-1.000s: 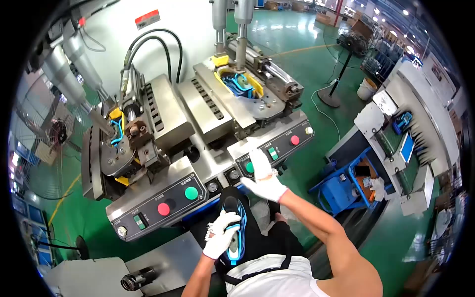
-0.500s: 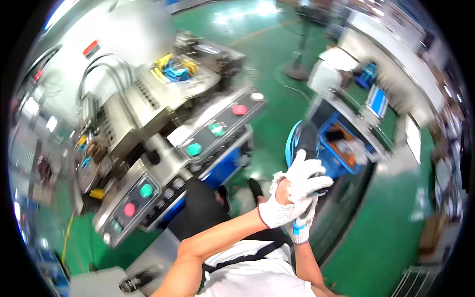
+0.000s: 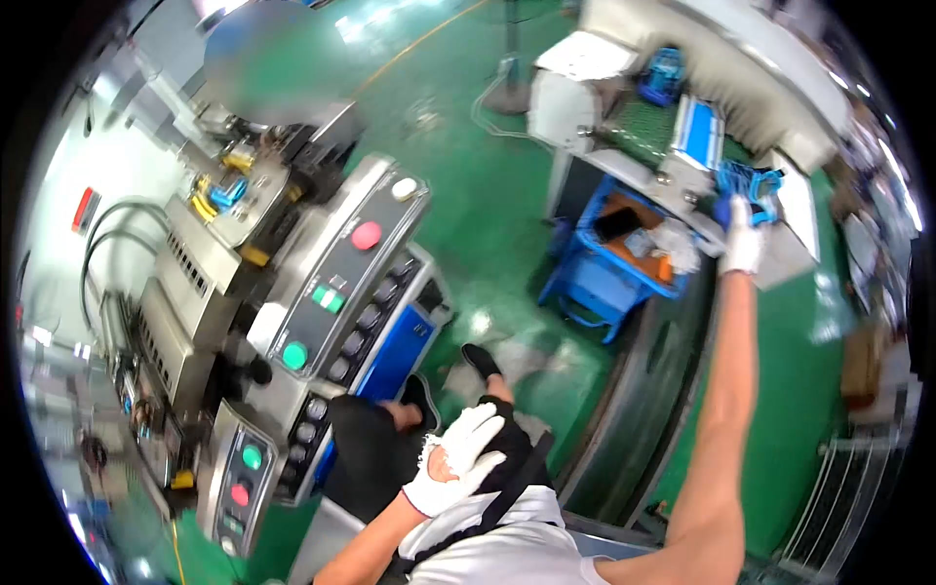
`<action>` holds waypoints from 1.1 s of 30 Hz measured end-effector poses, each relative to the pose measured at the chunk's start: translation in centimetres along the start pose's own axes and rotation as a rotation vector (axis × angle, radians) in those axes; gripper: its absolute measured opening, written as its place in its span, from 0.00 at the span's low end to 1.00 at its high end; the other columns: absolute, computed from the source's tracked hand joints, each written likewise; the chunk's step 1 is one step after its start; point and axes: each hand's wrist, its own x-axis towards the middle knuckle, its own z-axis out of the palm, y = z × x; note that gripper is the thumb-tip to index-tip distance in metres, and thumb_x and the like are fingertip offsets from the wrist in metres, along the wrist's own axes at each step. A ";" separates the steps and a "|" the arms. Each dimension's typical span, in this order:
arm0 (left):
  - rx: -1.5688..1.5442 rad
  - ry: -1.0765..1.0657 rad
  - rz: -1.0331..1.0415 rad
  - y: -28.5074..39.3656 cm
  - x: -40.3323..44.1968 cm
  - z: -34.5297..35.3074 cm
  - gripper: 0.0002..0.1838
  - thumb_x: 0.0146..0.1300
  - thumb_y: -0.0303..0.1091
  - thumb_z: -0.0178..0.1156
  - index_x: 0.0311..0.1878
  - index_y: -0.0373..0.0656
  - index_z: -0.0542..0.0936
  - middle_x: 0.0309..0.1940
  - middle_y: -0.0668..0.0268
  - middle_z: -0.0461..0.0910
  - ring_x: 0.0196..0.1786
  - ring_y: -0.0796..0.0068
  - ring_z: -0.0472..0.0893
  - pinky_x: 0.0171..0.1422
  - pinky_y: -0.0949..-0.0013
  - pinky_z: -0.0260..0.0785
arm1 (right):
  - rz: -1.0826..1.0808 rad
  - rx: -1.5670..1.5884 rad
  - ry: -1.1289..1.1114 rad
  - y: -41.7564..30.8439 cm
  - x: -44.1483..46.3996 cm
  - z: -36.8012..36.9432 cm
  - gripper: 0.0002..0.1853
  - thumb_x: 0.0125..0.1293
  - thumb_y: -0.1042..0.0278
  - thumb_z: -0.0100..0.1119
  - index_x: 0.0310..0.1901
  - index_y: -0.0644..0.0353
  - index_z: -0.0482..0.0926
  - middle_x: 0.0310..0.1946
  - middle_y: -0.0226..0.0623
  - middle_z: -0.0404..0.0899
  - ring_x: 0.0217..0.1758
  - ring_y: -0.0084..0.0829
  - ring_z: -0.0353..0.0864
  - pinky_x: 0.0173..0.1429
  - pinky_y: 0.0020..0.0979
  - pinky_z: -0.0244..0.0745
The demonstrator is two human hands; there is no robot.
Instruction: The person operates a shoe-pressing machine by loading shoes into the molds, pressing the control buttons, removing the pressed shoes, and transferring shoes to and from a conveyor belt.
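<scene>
My right hand [image 3: 743, 242], in a white glove, reaches far out to the right with its fingers closed on a blue shoe [image 3: 763, 187]. The shoe is at the near end of the conveyor machine, beside a blue and white block [image 3: 699, 133]; the fingertips are partly hidden against it. Over my lap, my left hand [image 3: 456, 462] is also gloved, its fingers apart and nothing in it. Another blue shoe [image 3: 662, 76] lies farther back on the green conveyor belt [image 3: 639, 129].
A press machine with red and green buttons on its control panel [image 3: 336, 268] stands at the left. A blue cart [image 3: 592, 292] holding a phone and white wrapping is below the conveyor. A metal rack [image 3: 837, 502] stands at the lower right.
The view has turned right, away from the press. My left hand has let go of the shoe and moved back over my lap. My right hand has carried the shoe out to the conveyor.
</scene>
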 end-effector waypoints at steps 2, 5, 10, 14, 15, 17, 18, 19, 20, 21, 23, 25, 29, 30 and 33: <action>0.023 0.005 -0.202 -1.4 -3.3 -0.2 0.30 0.65 0.34 0.72 0.70 0.41 0.78 0.69 0.49 0.78 0.68 0.43 0.79 0.73 0.51 0.73 | -0.197 -0.164 -0.206 8.4 11.0 3.0 0.42 0.71 0.31 0.62 0.72 0.61 0.76 0.69 0.45 0.80 0.71 0.39 0.78 0.74 0.36 0.70; 0.037 0.109 -0.439 -2.3 -7.4 -0.6 0.29 0.65 0.34 0.73 0.69 0.43 0.79 0.69 0.50 0.78 0.68 0.47 0.80 0.69 0.54 0.76 | 0.220 -0.326 -0.716 14.0 23.8 7.2 0.37 0.73 0.29 0.55 0.74 0.46 0.77 0.67 0.43 0.82 0.68 0.42 0.80 0.71 0.36 0.74; 0.242 0.270 -0.803 -3.7 -14.5 -3.0 0.22 0.67 0.31 0.70 0.64 0.38 0.82 0.60 0.49 0.83 0.62 0.47 0.83 0.68 0.54 0.76 | -0.186 -0.629 -0.463 16.0 18.2 9.3 0.33 0.75 0.40 0.55 0.72 0.52 0.76 0.65 0.47 0.82 0.66 0.42 0.82 0.66 0.39 0.77; 0.277 0.557 -1.325 -1.8 -23.0 -5.6 0.18 0.73 0.38 0.63 0.59 0.38 0.84 0.57 0.50 0.85 0.59 0.47 0.84 0.65 0.53 0.77 | -0.411 -0.500 -0.259 14.1 9.2 8.1 0.29 0.77 0.48 0.55 0.71 0.58 0.76 0.63 0.49 0.82 0.64 0.42 0.83 0.63 0.42 0.80; 0.284 0.661 -1.409 -1.9 -27.2 -4.6 0.17 0.74 0.38 0.63 0.59 0.38 0.84 0.55 0.50 0.86 0.56 0.50 0.85 0.62 0.55 0.77 | -0.443 -0.436 -0.257 13.4 5.8 7.8 0.28 0.78 0.50 0.55 0.70 0.59 0.76 0.63 0.50 0.82 0.63 0.42 0.84 0.62 0.42 0.81; 0.200 0.913 -1.605 -1.3 -35.5 -1.4 0.17 0.75 0.37 0.62 0.59 0.38 0.84 0.52 0.52 0.87 0.51 0.58 0.87 0.58 0.59 0.79 | -0.434 -0.329 -0.361 12.4 -2.0 7.4 0.26 0.78 0.54 0.55 0.70 0.62 0.76 0.62 0.52 0.83 0.62 0.42 0.84 0.60 0.44 0.83; 0.102 1.060 -1.705 -0.3 -38.2 0.1 0.17 0.75 0.37 0.62 0.59 0.37 0.84 0.50 0.52 0.88 0.48 0.61 0.88 0.56 0.61 0.79 | -0.383 -0.296 -0.472 12.1 -6.7 7.3 0.25 0.79 0.56 0.54 0.69 0.63 0.76 0.62 0.52 0.83 0.61 0.42 0.85 0.59 0.44 0.83; -0.037 1.174 -1.825 0.9 -39.9 1.1 0.18 0.75 0.38 0.62 0.61 0.37 0.83 0.48 0.53 0.88 0.44 0.65 0.88 0.53 0.64 0.79 | -0.304 -0.274 -0.608 12.0 -12.0 7.2 0.24 0.79 0.58 0.54 0.69 0.64 0.76 0.61 0.53 0.83 0.61 0.42 0.85 0.58 0.45 0.84; -0.128 1.170 -1.959 1.7 -43.1 3.2 0.20 0.74 0.39 0.63 0.63 0.36 0.82 0.49 0.53 0.88 0.49 0.63 0.88 0.57 0.61 0.79 | -0.196 -0.247 -0.770 11.8 -17.3 7.6 0.23 0.80 0.60 0.54 0.68 0.65 0.76 0.61 0.54 0.83 0.60 0.42 0.85 0.57 0.45 0.85; 0.034 1.107 -1.954 2.8 -45.2 5.5 0.21 0.74 0.39 0.64 0.63 0.37 0.81 0.51 0.52 0.87 0.52 0.61 0.87 0.59 0.59 0.78 | -0.074 -0.194 -0.937 11.2 -22.7 8.0 0.22 0.80 0.62 0.54 0.68 0.67 0.76 0.60 0.54 0.83 0.60 0.42 0.86 0.56 0.46 0.86; 0.157 1.031 -2.005 4.4 -48.7 9.9 0.21 0.72 0.39 0.65 0.63 0.38 0.82 0.56 0.51 0.84 0.59 0.58 0.85 0.64 0.56 0.77 | 0.252 0.076 -1.212 10.5 -33.2 9.1 0.28 0.80 0.59 0.59 0.70 0.72 0.70 0.65 0.55 0.77 0.62 0.43 0.82 0.62 0.42 0.84; 0.086 1.027 -2.096 5.5 -51.5 13.2 0.22 0.68 0.37 0.67 0.63 0.40 0.82 0.60 0.52 0.82 0.63 0.53 0.83 0.67 0.53 0.75 | 0.256 -0.045 -1.456 6.5 -41.2 9.2 0.37 0.76 0.58 0.68 0.76 0.72 0.63 0.65 0.53 0.75 0.61 0.42 0.80 0.61 0.38 0.86; 0.289 0.982 -2.114 8.0 -57.3 16.4 0.21 0.65 0.36 0.67 0.60 0.39 0.84 0.59 0.50 0.83 0.60 0.50 0.84 0.67 0.53 0.76 | -0.130 -0.121 -1.724 -0.1 -48.0 9.7 0.38 0.76 0.53 0.67 0.78 0.63 0.64 0.77 0.47 0.65 0.69 0.39 0.76 0.61 0.37 0.86; 0.396 1.021 -2.087 8.5 -59.8 17.8 0.18 0.65 0.35 0.67 0.56 0.40 0.85 0.59 0.50 0.83 0.59 0.47 0.83 0.67 0.51 0.75 | -0.175 -0.125 -1.739 -1.5 -48.5 10.1 0.38 0.76 0.53 0.67 0.78 0.63 0.64 0.77 0.47 0.65 0.69 0.39 0.76 0.61 0.37 0.86; 0.624 1.073 -2.154 11.7 -68.4 18.7 0.15 0.62 0.30 0.65 0.53 0.45 0.87 0.51 0.52 0.86 0.58 0.45 0.82 0.67 0.49 0.73 | -0.393 -0.382 -1.866 -4.5 -48.3 12.0 0.37 0.76 0.53 0.67 0.79 0.58 0.65 0.77 0.40 0.68 0.69 0.37 0.77 0.57 0.36 0.87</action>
